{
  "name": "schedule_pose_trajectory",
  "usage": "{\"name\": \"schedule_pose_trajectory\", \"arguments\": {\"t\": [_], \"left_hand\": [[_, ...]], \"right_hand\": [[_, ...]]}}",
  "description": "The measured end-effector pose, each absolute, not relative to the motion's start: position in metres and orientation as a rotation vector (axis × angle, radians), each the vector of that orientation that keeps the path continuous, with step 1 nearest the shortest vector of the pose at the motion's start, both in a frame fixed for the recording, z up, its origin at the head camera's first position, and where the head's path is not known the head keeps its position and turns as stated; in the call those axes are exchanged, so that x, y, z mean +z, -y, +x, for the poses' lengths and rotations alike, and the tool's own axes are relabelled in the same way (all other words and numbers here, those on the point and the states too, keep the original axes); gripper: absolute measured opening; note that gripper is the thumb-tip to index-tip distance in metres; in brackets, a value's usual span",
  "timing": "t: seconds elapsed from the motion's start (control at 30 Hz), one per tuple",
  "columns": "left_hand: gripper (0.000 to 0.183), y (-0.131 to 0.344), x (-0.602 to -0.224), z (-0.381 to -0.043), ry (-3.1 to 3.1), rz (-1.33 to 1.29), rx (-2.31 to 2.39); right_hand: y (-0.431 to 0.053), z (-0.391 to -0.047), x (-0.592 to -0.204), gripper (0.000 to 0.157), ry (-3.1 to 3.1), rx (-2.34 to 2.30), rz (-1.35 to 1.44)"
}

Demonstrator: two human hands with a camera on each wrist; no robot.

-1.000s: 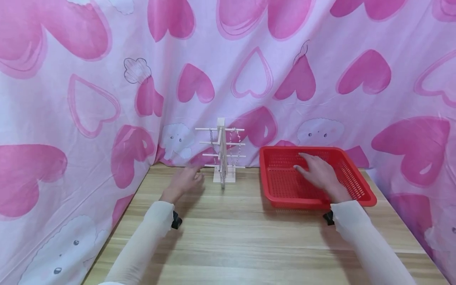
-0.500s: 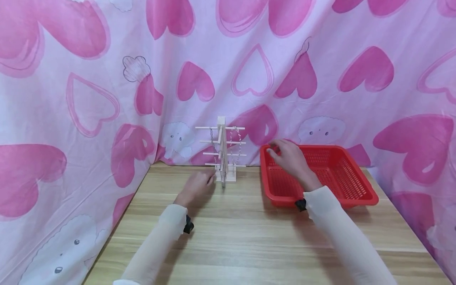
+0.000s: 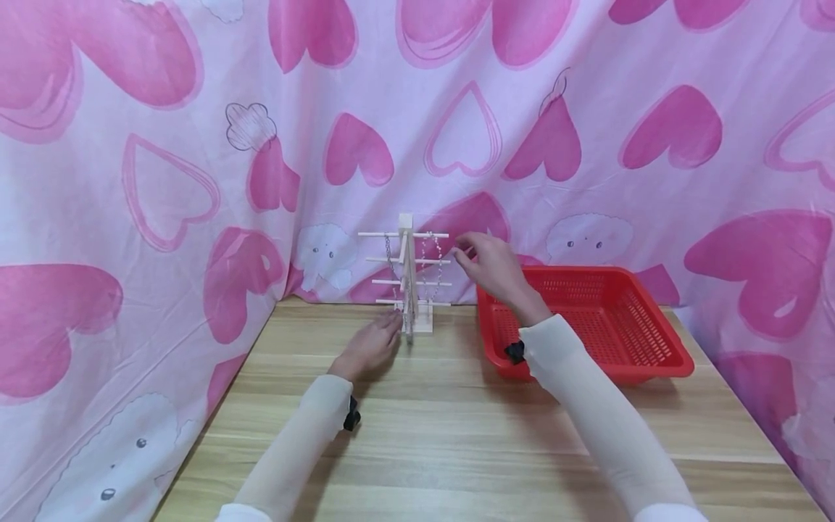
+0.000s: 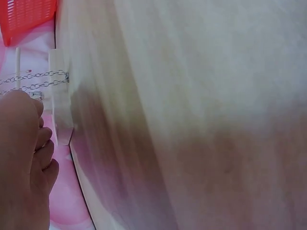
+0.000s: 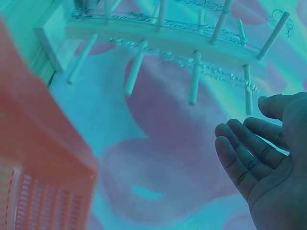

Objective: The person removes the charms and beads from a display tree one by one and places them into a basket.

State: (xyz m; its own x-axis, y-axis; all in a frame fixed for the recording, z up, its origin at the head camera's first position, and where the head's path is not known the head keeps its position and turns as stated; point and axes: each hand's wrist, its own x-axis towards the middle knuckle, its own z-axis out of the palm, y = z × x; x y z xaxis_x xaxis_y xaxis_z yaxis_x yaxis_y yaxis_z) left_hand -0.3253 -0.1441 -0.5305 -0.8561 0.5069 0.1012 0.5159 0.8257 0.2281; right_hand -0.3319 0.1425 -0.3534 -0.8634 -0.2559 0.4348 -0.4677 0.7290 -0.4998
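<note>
A pale wooden jewelry stand [image 3: 406, 223] with rows of pegs stands at the back of the table. Silver chain necklaces hang on it, one on the left [image 3: 388, 250] and beaded strands [image 3: 438, 274] on the right. Down at the stand's base [image 4: 60, 96], my left hand [image 3: 370, 344] holds its left side, fingers bent in the left wrist view. A chain [image 4: 53, 76] dangles just above those fingers. My right hand [image 3: 493, 267] hovers beside the upper right pegs; in the right wrist view its fingers [image 5: 235, 160] are loosely bent, with nothing in them, close to a peg tip [image 5: 249, 108].
A red plastic basket [image 3: 652, 319] with perforated sides sits right of the stand, its near left corner beneath my right forearm. Behind the wood-grain table [image 3: 417, 449] hangs a pink heart-print curtain [image 3: 359, 148], which also encloses both sides.
My right hand has moved left from over the basket to the stand's upper right pegs. My left hand has moved right to the stand's base. The stand stays in place.
</note>
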Motion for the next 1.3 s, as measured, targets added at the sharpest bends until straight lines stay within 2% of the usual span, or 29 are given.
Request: {"name": "schedule_pose_trajectory", "arguments": {"t": [0.7,1.3], "left_hand": [[0.058,0.146,-0.544,-0.32,2.979,-0.971,-0.414],[0.062,0.146,-0.54,-0.322,3.049,-0.965,-0.319]], "right_hand": [[-0.106,-0.335,-0.345,0.024,2.611,0.91,0.472],[-0.096,-0.339,-0.345,0.019,2.584,0.935,0.333]]}}
